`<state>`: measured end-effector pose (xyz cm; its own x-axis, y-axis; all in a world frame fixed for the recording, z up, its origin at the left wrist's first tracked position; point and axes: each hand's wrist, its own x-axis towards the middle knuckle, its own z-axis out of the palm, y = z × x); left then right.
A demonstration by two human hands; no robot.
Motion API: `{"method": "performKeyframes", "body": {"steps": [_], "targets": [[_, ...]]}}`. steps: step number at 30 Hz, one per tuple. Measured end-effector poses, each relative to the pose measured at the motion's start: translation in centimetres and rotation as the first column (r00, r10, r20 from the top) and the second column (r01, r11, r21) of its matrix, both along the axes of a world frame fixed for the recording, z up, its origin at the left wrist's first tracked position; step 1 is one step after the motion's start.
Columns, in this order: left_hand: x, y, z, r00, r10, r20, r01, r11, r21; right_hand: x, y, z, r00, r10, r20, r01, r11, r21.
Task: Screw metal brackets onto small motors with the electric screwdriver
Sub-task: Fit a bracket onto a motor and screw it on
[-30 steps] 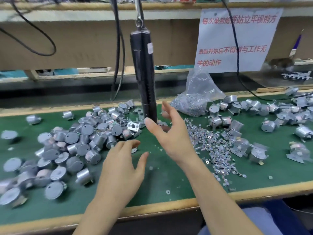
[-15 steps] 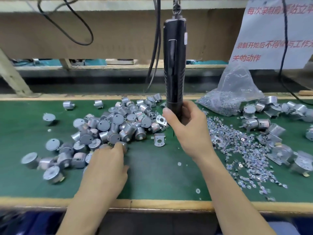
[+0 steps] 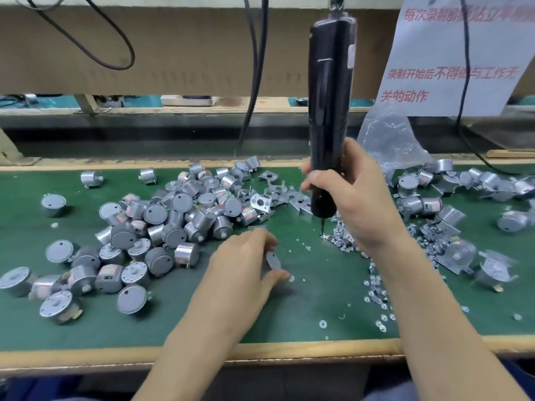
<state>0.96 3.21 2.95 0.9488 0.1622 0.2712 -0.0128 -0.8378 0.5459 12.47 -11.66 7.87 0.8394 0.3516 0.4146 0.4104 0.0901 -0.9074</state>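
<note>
Currently the electric screwdriver (image 3: 330,111), a black cylinder hung from a metal clip, stands upright over the bench (image 3: 318,302). Its thin bit points down onto the near edge of the screws (image 3: 376,285), small shiny heads scattered loose. The right hand (image 3: 356,198) has its fingers wrapped round the lower barrel. The left hand (image 3: 243,267), low over the green mat, pinches a flat grey piece (image 3: 273,260) between thumb and fingers; it is blurred, and I cannot tell bracket from motor.

Loose brackets (image 3: 272,195), stamped plates with a round hole, lie just left of the driver's nose. The motors (image 3: 173,215), short silvery drums with dull grey caps, are heaped further left, with strays around them. Bracketed motors (image 3: 457,256) lie right of the screws.

A crumpled clear plastic bag (image 3: 388,140) sits behind the right hand, its contents mostly hidden. The bench has a wooden front edge. A white paper sign (image 3: 451,53) with red characters hangs behind.
</note>
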Motion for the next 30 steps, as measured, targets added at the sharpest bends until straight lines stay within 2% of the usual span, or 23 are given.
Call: {"method": "performKeyframes", "body": {"steps": [3,8,14,17,20,24,26,30], "targets": [[1.0,-0.3,-0.8,0.999,0.032,-0.007,-0.031,0.999,0.045,0.4,-1.2,0.0,0.997,0.028,-0.078,-0.021,0.996,0.089],[1.7,-1.0,-1.7,1.0,0.019,0.02,-0.019,1.0,0.012,1.2,-2.1,-1.1,0.985,0.101,-0.143,-0.069,0.974,0.214],[1.7,-1.2,-2.3,0.996,-0.02,-0.085,0.025,0.998,0.061,1.7,-1.9,-2.4,0.992,-0.021,-0.127,0.041,0.987,0.155],[1.5,-0.8,-2.4,0.99,-0.062,-0.124,0.07,0.996,0.062,1.9,-1.6,-2.7,0.994,-0.031,-0.106,0.045,0.99,0.134],[1.5,-0.6,-2.3,0.994,-0.065,-0.089,0.063,0.998,-0.019,2.0,-1.4,-3.0,0.994,-0.027,-0.106,0.039,0.993,0.114],[1.2,-0.6,-2.2,0.998,0.067,-0.018,-0.07,0.973,-0.222,2.2,-1.4,-3.3,0.995,-0.034,-0.098,0.043,0.996,0.084],[1.2,-0.8,-2.3,0.995,0.098,-0.009,-0.097,0.978,-0.186,2.4,-1.5,-3.4,0.994,-0.035,-0.104,0.043,0.996,0.079],[1.2,-1.3,-2.3,0.983,0.182,0.029,-0.182,0.983,-0.005,2.6,-1.6,-3.7,0.995,-0.033,-0.092,0.038,0.998,0.055]]}}
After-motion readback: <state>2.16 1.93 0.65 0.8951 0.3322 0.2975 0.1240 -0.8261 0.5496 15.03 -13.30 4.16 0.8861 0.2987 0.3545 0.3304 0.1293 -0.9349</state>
